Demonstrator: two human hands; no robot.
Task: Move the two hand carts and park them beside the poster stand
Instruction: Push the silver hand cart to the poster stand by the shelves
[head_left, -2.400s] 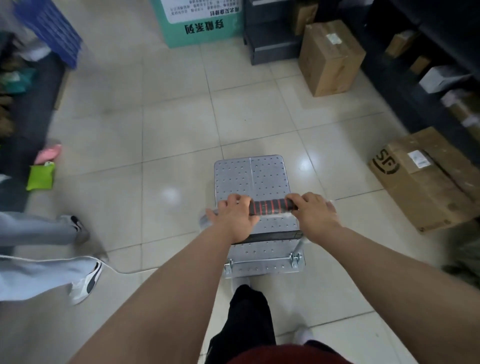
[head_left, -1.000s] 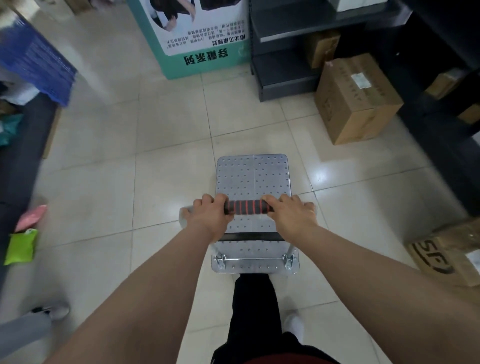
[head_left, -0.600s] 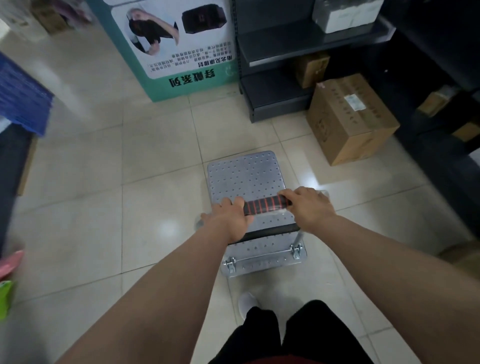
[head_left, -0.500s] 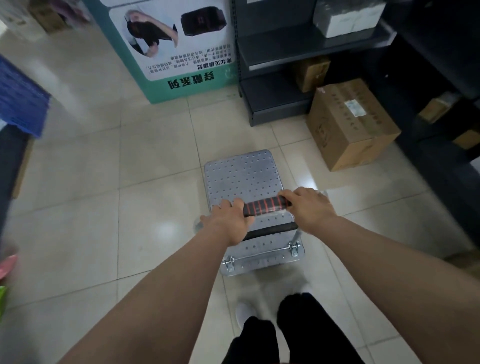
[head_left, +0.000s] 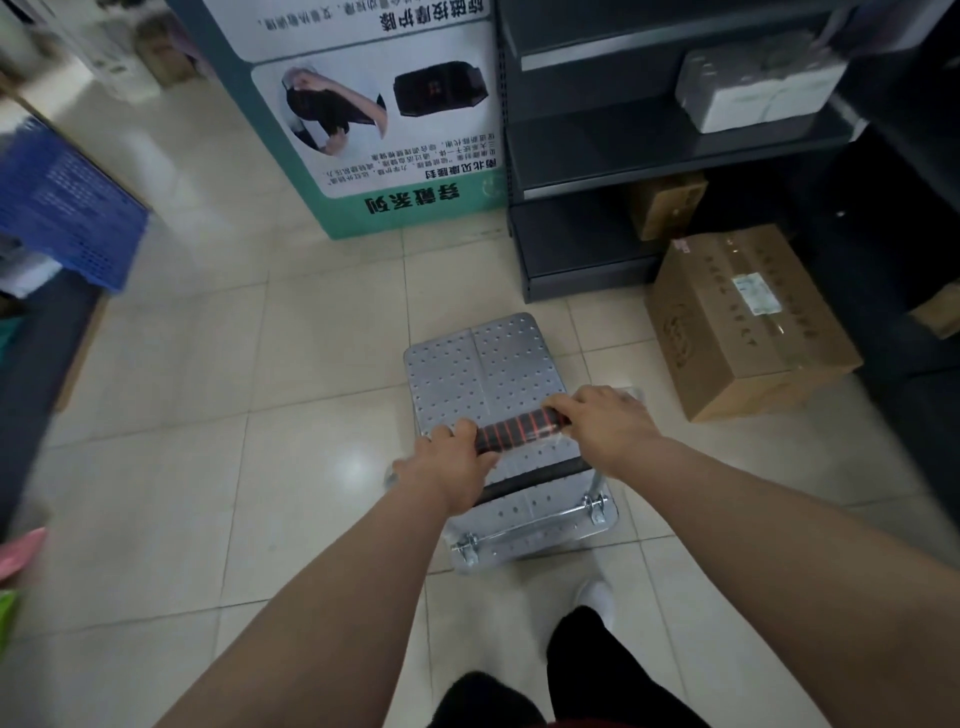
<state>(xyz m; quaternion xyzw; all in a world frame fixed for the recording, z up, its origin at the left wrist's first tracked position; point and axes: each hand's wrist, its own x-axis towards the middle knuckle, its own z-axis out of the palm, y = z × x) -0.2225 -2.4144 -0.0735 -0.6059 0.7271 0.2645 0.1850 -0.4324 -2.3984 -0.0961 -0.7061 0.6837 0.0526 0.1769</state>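
A silver hand cart (head_left: 480, 364) with a perforated metal deck stands on the tiled floor just ahead of my feet. Its push bar has a black grip with red rings (head_left: 519, 430). My left hand (head_left: 449, 465) grips the left end of that bar and my right hand (head_left: 605, 423) grips the right end. The teal-and-white poster stand (head_left: 374, 130) rises straight ahead, about one floor tile beyond the cart's front edge. Only one cart is in view.
A dark metal shelf unit (head_left: 597, 171) stands right of the poster, with a white wrapped bundle (head_left: 753, 83) on it. A large cardboard box (head_left: 743, 322) sits on the floor close to the cart's right. A blue crate (head_left: 62, 208) is at the left.
I have walked forward with the cart, both hands staying on the bar. The poster stand and shelf have come much nearer, and the person's legs at the left are out of view.
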